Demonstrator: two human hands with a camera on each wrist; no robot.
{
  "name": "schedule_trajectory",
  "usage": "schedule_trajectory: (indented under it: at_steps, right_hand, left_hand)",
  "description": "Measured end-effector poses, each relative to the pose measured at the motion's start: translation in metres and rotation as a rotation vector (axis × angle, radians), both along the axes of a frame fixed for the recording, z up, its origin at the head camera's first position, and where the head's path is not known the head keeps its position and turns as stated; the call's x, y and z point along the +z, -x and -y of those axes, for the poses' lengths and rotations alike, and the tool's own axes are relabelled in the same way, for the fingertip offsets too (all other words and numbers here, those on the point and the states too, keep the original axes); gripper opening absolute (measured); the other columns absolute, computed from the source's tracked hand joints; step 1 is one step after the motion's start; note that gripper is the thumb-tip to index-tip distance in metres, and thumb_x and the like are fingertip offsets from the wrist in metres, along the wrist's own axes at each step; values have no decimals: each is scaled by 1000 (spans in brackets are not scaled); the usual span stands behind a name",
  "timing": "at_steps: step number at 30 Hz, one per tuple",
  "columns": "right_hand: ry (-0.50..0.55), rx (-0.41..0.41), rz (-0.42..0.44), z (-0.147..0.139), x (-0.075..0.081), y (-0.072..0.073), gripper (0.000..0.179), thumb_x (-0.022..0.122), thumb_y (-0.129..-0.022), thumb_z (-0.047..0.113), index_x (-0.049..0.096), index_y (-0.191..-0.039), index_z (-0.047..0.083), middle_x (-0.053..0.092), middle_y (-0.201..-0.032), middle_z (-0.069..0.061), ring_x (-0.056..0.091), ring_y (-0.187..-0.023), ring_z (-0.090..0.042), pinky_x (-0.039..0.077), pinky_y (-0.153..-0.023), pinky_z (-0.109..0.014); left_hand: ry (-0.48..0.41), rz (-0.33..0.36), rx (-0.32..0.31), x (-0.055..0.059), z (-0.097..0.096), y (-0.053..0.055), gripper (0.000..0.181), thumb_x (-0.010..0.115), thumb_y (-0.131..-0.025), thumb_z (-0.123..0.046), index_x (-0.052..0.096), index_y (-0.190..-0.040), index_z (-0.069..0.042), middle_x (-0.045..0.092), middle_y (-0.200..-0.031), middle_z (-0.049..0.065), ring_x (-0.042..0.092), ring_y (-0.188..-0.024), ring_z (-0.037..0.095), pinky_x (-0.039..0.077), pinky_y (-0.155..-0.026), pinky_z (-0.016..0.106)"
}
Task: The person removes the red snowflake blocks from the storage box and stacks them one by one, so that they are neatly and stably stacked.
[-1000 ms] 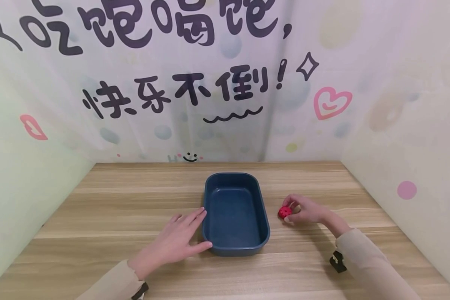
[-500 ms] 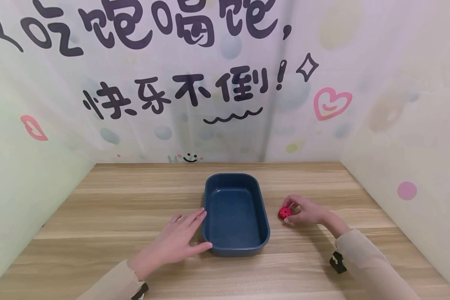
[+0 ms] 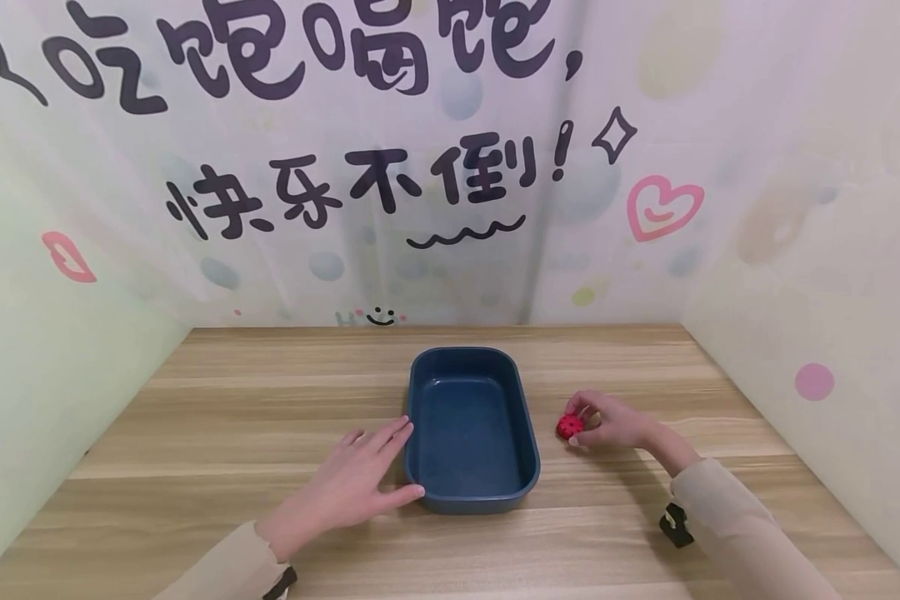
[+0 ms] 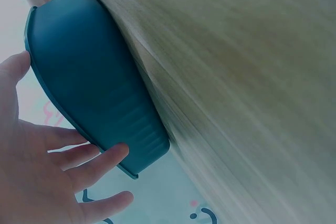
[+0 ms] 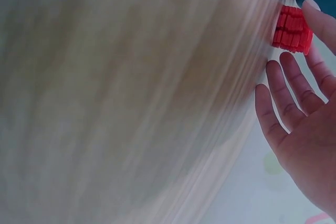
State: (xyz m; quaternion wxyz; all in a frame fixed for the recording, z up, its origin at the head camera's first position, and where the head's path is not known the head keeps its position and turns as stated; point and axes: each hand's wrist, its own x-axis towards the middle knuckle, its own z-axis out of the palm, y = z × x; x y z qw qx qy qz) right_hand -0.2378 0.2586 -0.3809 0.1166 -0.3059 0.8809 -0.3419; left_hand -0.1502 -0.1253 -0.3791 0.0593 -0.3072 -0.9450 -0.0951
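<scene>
A deep blue rectangular basin (image 3: 471, 437) with rounded corners stands on the wooden table, nothing inside it. My left hand (image 3: 348, 483) lies along its left side, fingers fairly straight, thumb and fingertips touching the rim. In the left wrist view the fingers (image 4: 100, 166) spread over the basin's (image 4: 94, 72) outer wall. To the right of the basin, my right hand (image 3: 607, 421) pinches a small stack of red notched discs (image 3: 570, 426) between thumb and forefinger. The right wrist view shows this red stack (image 5: 293, 30) at the tabletop, the other fingers stretched out beside it.
The wood-grain table (image 3: 270, 375) is bounded by a printed cloth (image 3: 330, 167) at the back and pale walls on both sides. Each sleeve has a dark wrist mount (image 3: 675, 525) near the cuff.
</scene>
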Motion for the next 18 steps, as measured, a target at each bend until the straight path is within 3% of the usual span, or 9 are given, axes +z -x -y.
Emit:
schedule_trajectory:
  at_steps: [10, 18]
  right_hand:
    - [-18, -9, 6, -9, -19, 15, 31, 68, -76, 8, 50, -99, 1, 52, -93, -10, 50, -85, -27, 44, -73, -43]
    - [-8, -3, 4, -14, -14, 11, 34, 64, -80, 21, 50, -106, 3, 53, -100, -8, 51, -90, -26, 44, -75, -39]
  left_hand:
    - [13, -8, 1, 0, 0, 0, 83, 34, -80, -67, 37, -133, -3, 33, -137, 9, 36, -120, 21, 30, -91, 50]
    - [11, -6, 3, 1, 0, 0, 82, 36, -81, -66, 37, -133, -3, 33, -137, 9, 36, -120, 22, 30, -91, 51]
